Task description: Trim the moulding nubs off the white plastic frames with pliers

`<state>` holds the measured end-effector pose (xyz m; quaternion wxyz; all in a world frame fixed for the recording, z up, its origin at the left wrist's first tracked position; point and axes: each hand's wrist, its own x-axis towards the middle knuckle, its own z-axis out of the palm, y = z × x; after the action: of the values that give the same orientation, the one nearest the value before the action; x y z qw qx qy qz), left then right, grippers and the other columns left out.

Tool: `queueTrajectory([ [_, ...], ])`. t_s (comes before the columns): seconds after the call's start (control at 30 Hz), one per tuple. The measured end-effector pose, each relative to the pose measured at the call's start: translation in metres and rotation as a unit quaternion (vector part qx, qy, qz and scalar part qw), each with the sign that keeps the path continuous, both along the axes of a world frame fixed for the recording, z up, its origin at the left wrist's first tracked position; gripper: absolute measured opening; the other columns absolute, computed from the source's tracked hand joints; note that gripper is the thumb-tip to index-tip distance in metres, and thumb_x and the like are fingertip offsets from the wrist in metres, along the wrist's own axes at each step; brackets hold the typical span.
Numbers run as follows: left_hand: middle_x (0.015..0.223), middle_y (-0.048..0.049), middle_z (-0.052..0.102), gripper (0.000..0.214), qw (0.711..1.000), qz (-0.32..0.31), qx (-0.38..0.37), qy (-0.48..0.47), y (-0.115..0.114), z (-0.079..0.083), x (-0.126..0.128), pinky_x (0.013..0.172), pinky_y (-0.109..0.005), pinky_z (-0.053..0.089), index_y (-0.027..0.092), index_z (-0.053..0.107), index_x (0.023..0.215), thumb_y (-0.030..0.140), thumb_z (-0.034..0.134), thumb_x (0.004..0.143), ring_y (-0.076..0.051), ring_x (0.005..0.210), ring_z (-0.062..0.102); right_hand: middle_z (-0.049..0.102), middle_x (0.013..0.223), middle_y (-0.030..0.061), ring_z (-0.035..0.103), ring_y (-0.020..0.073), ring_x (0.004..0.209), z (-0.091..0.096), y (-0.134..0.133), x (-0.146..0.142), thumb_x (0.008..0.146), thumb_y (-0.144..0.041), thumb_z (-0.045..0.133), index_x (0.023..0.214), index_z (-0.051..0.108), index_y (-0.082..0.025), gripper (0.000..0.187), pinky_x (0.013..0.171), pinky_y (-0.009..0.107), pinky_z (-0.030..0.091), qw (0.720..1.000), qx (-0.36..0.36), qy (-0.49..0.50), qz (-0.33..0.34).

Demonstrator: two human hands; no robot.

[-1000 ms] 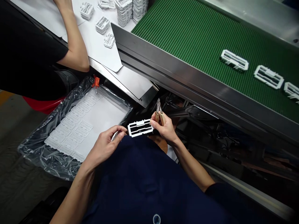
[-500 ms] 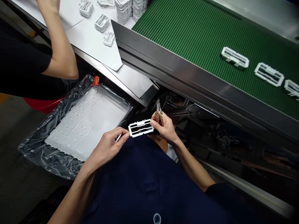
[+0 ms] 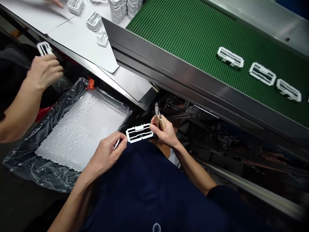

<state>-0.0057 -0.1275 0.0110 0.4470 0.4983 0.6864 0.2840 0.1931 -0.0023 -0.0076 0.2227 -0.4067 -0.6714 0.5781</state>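
A white plastic frame part [image 3: 139, 132] is held in front of my chest. My right hand [image 3: 163, 132] pinches its right end and also grips small cutting pliers [image 3: 158, 118] with tan handles, jaws pointing up. My left hand [image 3: 107, 152] is closed beside the frame's left end, fingertips pinching a thin white sliver [image 3: 117, 144] just clear of the frame.
A plastic-lined box [image 3: 72, 132] with flat white parts in rows lies lower left, an orange clip [image 3: 90, 84] on its rim. More white frames [image 3: 262, 73] ride the green conveyor [image 3: 193, 35]. A co-worker's hand [image 3: 44, 71] at left holds a white part [image 3: 44, 48]; stacks [image 3: 118, 9] stand on the white table.
My left fingers have come off the frame's left end with a thin sliver. The co-worker's arm has swung from the table down to the left, now holding a white part.
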Motion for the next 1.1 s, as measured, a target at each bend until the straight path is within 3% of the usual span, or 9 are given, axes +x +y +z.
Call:
queueTrajectory([
  [0.8,0.081,-0.0004,0.056,0.014,0.998,0.042,0.049,-0.017,-0.001,-0.004,-0.006,0.071,-0.026,0.037,0.019,0.055,0.081,0.027,0.048,0.09,-0.016,0.075,0.051,0.05,0.077,-0.0004,0.047,0.0103,0.065,-0.001,0.0,-0.001,0.083,-0.029,0.058,0.09,0.049,-0.018,0.016,0.063,0.024,0.041,0.997,-0.049,0.042,0.036],
  [0.93,0.081,-0.0001,0.057,0.016,0.995,0.082,0.029,-0.051,-0.001,-0.007,-0.006,0.07,-0.026,0.037,0.02,0.056,0.08,0.031,0.05,0.089,-0.016,0.076,0.051,0.049,0.076,-0.0007,0.045,0.0103,0.063,0.003,-0.003,0.0,0.085,-0.03,0.057,0.09,0.048,-0.019,0.015,0.06,0.024,0.04,0.997,-0.034,0.038,0.061],
  [1.1,0.068,0.0014,0.054,0.019,0.978,0.153,-0.019,-0.139,0.007,-0.01,-0.01,0.06,-0.024,0.038,0.018,0.059,0.079,0.035,0.055,0.085,-0.013,0.063,0.048,0.048,0.072,-0.0013,0.043,0.0105,0.058,0.008,-0.014,0.005,0.085,-0.031,0.056,0.092,0.048,-0.021,0.015,0.057,0.025,0.039,0.995,-0.021,0.01,0.092],
])
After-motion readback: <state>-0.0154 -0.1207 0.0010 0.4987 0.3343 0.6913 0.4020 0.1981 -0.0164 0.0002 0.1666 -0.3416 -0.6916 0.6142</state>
